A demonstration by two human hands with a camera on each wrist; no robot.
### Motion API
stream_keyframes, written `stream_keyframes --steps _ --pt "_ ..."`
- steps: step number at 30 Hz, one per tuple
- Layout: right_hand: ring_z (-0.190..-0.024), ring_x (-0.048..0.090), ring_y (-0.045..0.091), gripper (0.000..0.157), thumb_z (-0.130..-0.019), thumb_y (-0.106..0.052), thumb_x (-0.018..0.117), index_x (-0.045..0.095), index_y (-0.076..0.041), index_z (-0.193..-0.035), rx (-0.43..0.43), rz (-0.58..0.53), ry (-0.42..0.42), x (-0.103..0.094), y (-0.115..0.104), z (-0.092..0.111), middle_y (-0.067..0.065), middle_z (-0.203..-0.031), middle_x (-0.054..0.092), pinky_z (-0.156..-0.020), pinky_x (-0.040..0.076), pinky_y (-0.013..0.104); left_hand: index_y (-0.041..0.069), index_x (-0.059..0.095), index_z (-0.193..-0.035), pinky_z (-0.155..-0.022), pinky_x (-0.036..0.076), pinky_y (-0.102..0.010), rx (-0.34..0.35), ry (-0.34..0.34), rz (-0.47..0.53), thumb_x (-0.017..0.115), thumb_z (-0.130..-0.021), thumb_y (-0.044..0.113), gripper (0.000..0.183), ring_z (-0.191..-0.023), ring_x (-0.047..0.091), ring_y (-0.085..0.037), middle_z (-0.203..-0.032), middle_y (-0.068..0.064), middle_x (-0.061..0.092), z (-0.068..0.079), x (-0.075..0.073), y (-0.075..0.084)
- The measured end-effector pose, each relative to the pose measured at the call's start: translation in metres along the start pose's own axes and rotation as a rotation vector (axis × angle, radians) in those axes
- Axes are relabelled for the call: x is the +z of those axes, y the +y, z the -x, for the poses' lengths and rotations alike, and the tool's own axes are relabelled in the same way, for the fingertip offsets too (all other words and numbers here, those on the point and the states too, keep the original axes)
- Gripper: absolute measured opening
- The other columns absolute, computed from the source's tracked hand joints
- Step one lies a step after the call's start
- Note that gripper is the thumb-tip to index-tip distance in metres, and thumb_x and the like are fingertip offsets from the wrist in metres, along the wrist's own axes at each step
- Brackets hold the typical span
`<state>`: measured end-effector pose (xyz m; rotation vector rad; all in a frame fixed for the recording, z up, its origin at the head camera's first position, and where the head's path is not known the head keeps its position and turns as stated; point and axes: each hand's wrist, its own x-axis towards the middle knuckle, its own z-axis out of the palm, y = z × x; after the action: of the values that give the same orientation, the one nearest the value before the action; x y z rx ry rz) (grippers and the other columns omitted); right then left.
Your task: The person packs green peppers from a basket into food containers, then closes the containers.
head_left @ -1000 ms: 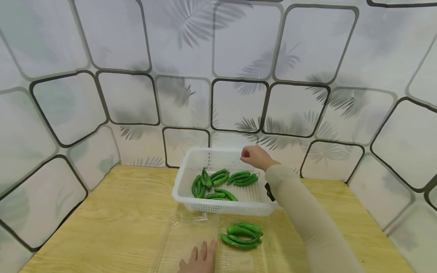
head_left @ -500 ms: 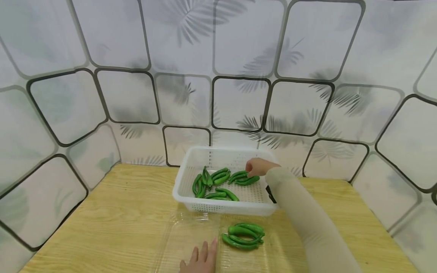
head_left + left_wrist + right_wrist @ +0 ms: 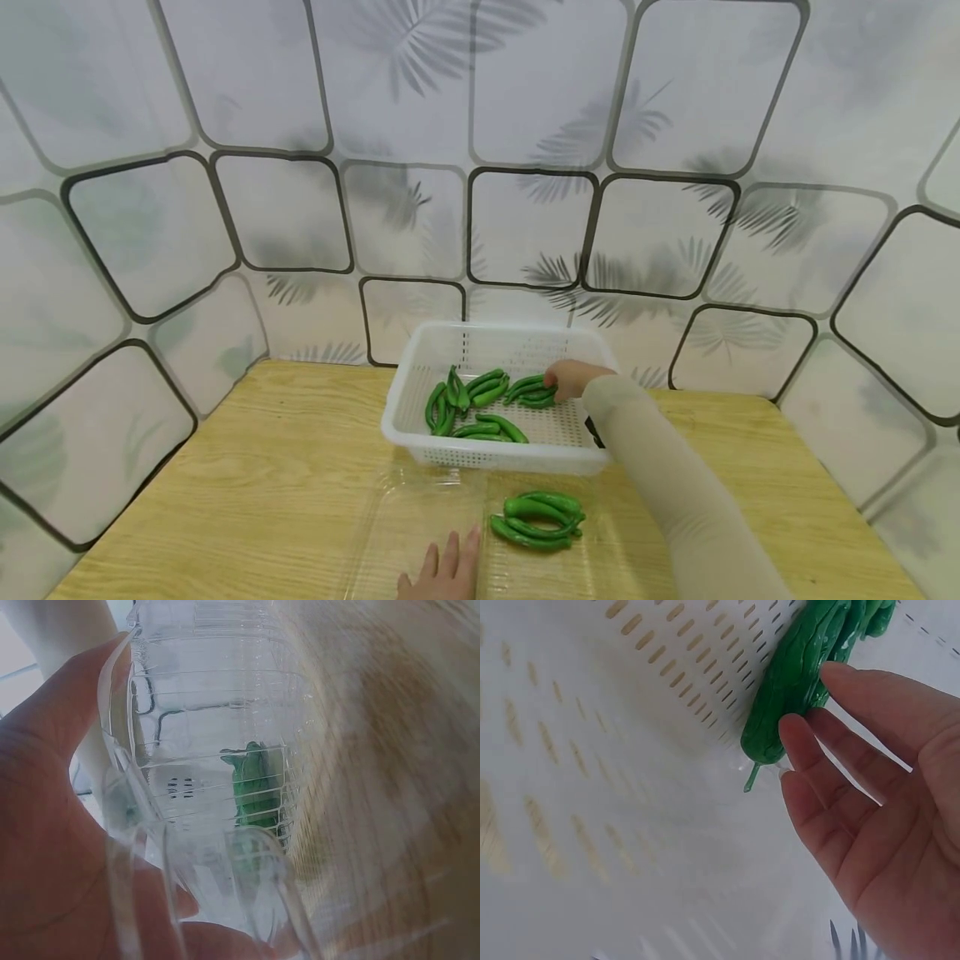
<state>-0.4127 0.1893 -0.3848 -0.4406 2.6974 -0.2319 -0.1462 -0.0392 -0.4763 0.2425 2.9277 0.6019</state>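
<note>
In the head view my right hand (image 3: 573,379) reaches into a white perforated plastic basket (image 3: 495,456). Its fingertips are right at a green chili pepper (image 3: 780,690) in the right-hand bunch, with the thumb and index finger apart in the right wrist view. Several more green peppers (image 3: 491,387) lie in the basket. My left hand (image 3: 442,575) rests, fingers extended, at the middle fold of a clear plastic clamshell box (image 3: 420,508); the left wrist view shows the thumb and fingers about its clear walls (image 3: 142,787). A small group of peppers (image 3: 536,521) lies in the box's right half.
The wooden tabletop (image 3: 247,467) carries the box in front and the basket behind it. A patterned wall covering (image 3: 405,217) rises close behind the basket and along both sides. The right sleeve (image 3: 675,500) crosses over the basket's right rim.
My right hand has come down from above the basket's back right to the right-hand peppers. My left hand stays at the clear box. The view has shifted slightly.
</note>
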Motion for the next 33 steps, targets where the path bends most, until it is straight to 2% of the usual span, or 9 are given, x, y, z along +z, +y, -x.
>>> stream_keyframes --steps 5,18,26,33 --pt "-0.119 0.048 0.031 0.037 -0.087 -0.005 0.064 0.058 -0.008 -0.123 0.0 0.009 -0.001 0.0011 0.0006 -0.001 0.01 -0.127 0.054 -0.091 0.044 0.043 0.014 0.039 -0.14 -0.08 0.028 -0.076 -0.005 -0.028 -0.002 0.057 -0.067 0.074 0.096 -0.118 0.045 -0.045 -0.132 -0.017 0.05 -0.0005 -0.0016 0.0" --pt "-0.116 0.05 0.03 0.039 -0.085 -0.007 0.068 0.059 -0.006 -0.123 0.009 0.045 0.003 0.0056 0.0045 -0.0066 0.01 -0.126 0.056 -0.089 0.045 0.042 0.014 0.038 -0.141 -0.08 0.027 -0.076 -0.005 -0.045 0.006 0.053 -0.068 0.078 0.098 -0.119 0.044 -0.045 -0.133 -0.017 0.049 -0.0003 -0.0021 -0.0004" --pt "-0.102 0.057 0.024 0.035 -0.082 -0.009 0.072 0.063 -0.009 -0.116 0.069 0.053 -0.033 0.006 0.0044 -0.0045 0.006 -0.111 0.061 -0.078 0.05 0.037 0.013 0.039 -0.14 -0.079 0.028 -0.076 -0.005 -0.057 0.015 0.057 -0.068 0.075 0.097 -0.12 0.043 -0.045 -0.133 -0.017 0.049 -0.0009 -0.0014 0.0002" --pt "-0.107 0.056 0.026 0.033 -0.083 -0.004 0.069 0.064 -0.01 -0.115 0.076 0.085 -0.033 0.0069 0.0014 -0.0016 0.005 -0.115 0.061 -0.08 0.05 0.038 0.013 0.038 -0.141 -0.079 0.028 -0.076 -0.011 -0.074 0.017 0.059 -0.067 0.073 0.097 -0.12 0.042 -0.045 -0.133 -0.018 0.048 -0.0021 -0.0011 -0.0005"
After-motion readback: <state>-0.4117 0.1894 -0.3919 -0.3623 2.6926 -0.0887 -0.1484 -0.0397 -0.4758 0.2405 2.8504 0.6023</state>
